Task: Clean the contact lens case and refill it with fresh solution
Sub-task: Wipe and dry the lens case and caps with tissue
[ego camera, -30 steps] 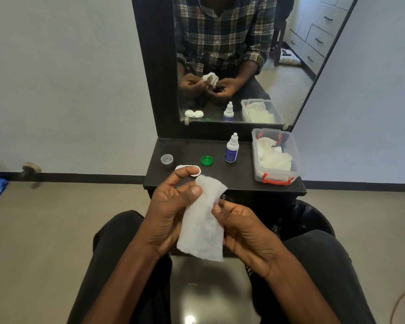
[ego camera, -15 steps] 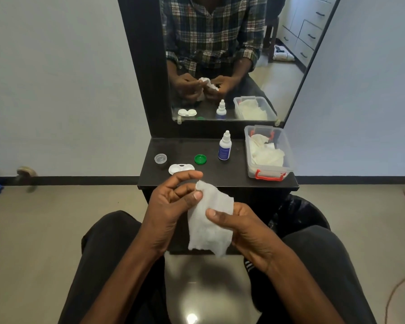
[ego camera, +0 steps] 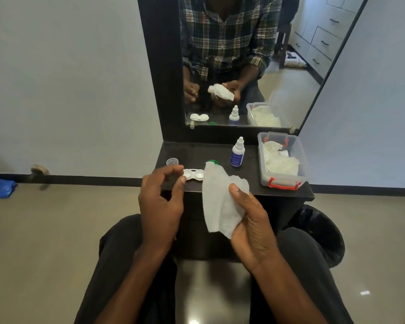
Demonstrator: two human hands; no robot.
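Note:
The white contact lens case lies on the black shelf near its front edge, both cups uncovered. My left hand hovers just in front of the case's left end with thumb and fingers curved and nothing in them; the mirror shows it apart from the case. A white wipe hangs from my right hand, thumb pressed on its upper edge. Behind the wipe peeks a green cap. A clear cap sits left of the case. The solution bottle stands upright further back.
A clear plastic box with red latches holds more white wipes at the shelf's right end. A mirror rises behind the shelf. A black bin stands on the floor by my right knee.
My left hand has let go of the wipe and moved up toward the lens case. The wipe now hangs from my right hand alone. The view has shifted closer to the shelf.

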